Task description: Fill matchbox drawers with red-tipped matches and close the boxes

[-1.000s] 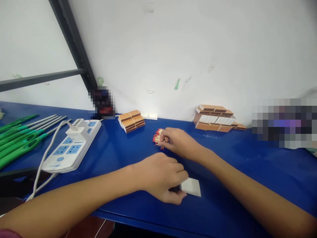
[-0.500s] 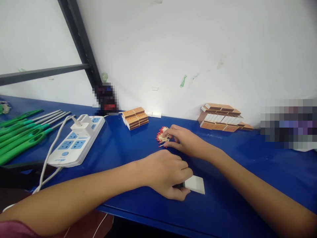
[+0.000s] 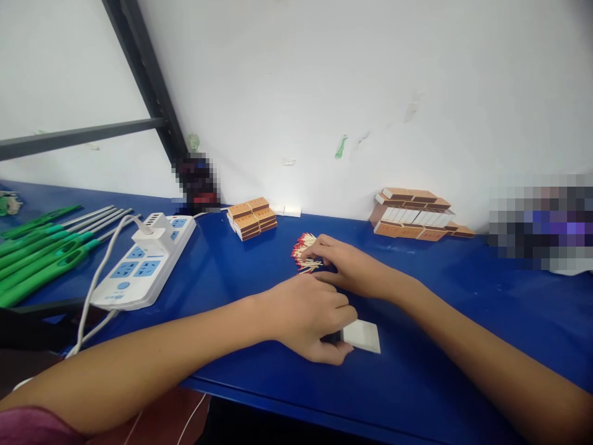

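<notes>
My left hand (image 3: 315,321) is closed, with thumb and fingers on one end of a small white matchbox tray (image 3: 364,335) low over the blue table. The tray's other end sticks out to the right, and its gripped end is hidden. Beyond it lies a loose pile of red-tipped matches (image 3: 302,250). My right hand (image 3: 340,262) reaches over the pile's right side, its curved fingertips touching the matches. A gap shows between its forefinger and thumb, and the thumb's tip is partly hidden behind my left hand.
Stacked matchboxes (image 3: 252,219) stand at the back. More matchboxes (image 3: 412,216) are piled against the wall on the right. A white power strip (image 3: 155,287) with a cable and several green-handled tools (image 3: 50,259) lie at left. The table's front edge (image 3: 278,411) is close.
My right hand's fingers have shifted slightly over the matches, and its thumb has come nearer my left hand. The left hand keeps its grip on the tray. The whole view has tilted slightly.
</notes>
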`<state>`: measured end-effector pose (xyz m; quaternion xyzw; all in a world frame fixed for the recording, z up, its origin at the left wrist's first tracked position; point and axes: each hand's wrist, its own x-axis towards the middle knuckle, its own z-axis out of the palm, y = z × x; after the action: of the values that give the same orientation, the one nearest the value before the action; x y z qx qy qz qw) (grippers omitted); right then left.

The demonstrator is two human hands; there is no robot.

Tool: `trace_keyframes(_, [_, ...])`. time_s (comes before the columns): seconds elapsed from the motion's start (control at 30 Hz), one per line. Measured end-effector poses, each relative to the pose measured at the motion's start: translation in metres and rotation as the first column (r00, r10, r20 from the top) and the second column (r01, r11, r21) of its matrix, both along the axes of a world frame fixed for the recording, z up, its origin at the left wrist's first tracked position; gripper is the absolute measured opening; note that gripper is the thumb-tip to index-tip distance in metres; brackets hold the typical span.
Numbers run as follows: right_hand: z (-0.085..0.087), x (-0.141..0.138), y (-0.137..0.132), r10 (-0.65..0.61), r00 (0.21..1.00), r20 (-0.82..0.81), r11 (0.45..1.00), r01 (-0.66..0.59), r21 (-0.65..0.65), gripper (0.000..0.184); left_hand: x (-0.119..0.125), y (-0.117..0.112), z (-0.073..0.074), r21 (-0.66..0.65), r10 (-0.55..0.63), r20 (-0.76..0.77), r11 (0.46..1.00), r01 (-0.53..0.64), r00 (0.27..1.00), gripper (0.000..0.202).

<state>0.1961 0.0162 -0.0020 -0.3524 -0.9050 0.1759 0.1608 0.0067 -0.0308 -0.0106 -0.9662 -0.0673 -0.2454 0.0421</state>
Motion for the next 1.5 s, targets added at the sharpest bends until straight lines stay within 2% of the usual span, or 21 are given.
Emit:
trace_keyframes(0.1, [-0.005, -0.001, 0.002, -0.033, 0.999, -0.026, 0.999, 0.033, 0.004, 0.014, 0.000, 0.000, 0.001, 0.011, 0.009, -0.019, 1.000, -0.009, 1.000, 0.027])
trace_keyframes(0.2, [-0.009, -0.003, 0.002, -0.080, 0.997, -0.006, 0.996, 0.080, 0.037, 0.012, -0.001, 0.000, 0.002, 0.021, 0.012, -0.031, 1.000, -0.011, 0.999, 0.027])
trace_keyframes(0.3, [-0.010, -0.009, -0.002, -0.144, 0.985, 0.095, 0.987, 0.136, 0.083, 0.014, -0.001, 0.000, 0.002, 0.008, 0.009, -0.023, 1.000, -0.009, 1.000, 0.026])
trace_keyframes(0.4, [-0.011, -0.017, -0.005, -0.223, 0.941, 0.255, 0.966, 0.179, 0.184, 0.015, -0.001, 0.001, 0.002, -0.019, 0.019, -0.056, 1.000, -0.021, 0.998, 0.027])
trace_keyframes(0.5, [-0.011, -0.023, -0.008, -0.261, 0.893, 0.367, 0.945, 0.160, 0.284, 0.013, -0.001, 0.002, 0.004, -0.047, 0.041, -0.099, 0.998, -0.046, 0.994, 0.026])
trace_keyframes(0.67, [-0.007, -0.019, -0.011, -0.266, 0.858, 0.440, 0.934, 0.116, 0.339, 0.006, -0.006, 0.010, 0.008, -0.087, 0.075, -0.110, 0.993, -0.084, 0.991, 0.025])
trace_keyframes(0.8, [-0.006, -0.013, -0.014, -0.240, 0.844, 0.480, 0.920, 0.040, 0.390, 0.013, -0.009, 0.014, 0.010, -0.106, 0.124, -0.113, 0.985, -0.136, 0.986, 0.024])
trace_keyframes(1.03, [-0.017, -0.010, -0.011, -0.223, 0.866, 0.448, 0.911, 0.020, 0.413, 0.018, -0.006, 0.009, 0.009, -0.097, 0.109, -0.130, 0.988, -0.122, 0.986, 0.028])
trace_keyframes(1.17, [-0.017, -0.008, -0.011, -0.229, 0.853, 0.468, 0.907, 0.013, 0.420, 0.017, -0.008, 0.011, 0.010, -0.102, 0.135, -0.147, 0.983, -0.151, 0.980, 0.028])
trace_keyframes(1.27, [-0.014, -0.004, -0.013, -0.252, 0.863, 0.438, 0.914, 0.063, 0.401, 0.010, -0.009, 0.014, 0.010, -0.098, 0.135, -0.137, 0.984, -0.149, 0.981, 0.029])
trace_keyframes(1.5, [0.006, 0.028, -0.016, -0.332, 0.914, 0.234, 0.920, 0.260, 0.292, 0.018, -0.014, 0.025, 0.013, -0.133, 0.193, -0.146, 0.968, -0.213, 0.970, 0.028])
